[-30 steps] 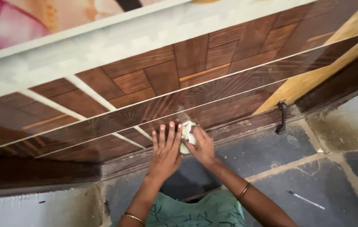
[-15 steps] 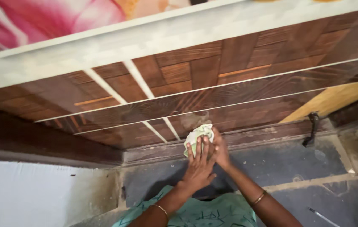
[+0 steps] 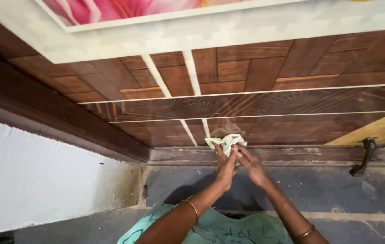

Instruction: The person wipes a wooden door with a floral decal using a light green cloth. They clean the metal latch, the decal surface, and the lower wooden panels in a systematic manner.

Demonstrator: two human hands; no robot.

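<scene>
Left hand (image 3: 225,168) — fingers closed on a crumpled pale-green cloth (image 3: 227,141), pressing it to the lower edge of the brown wood-patterned door panel (image 3: 265,68). Right hand (image 3: 250,163) — fingers bent, fingertips at the cloth's underside; grip apparently partial, view unclear. Bangle on each wrist. Dark metal latch (image 3: 364,156) well to the right. Grey stone floor (image 3: 319,190) below.
</scene>
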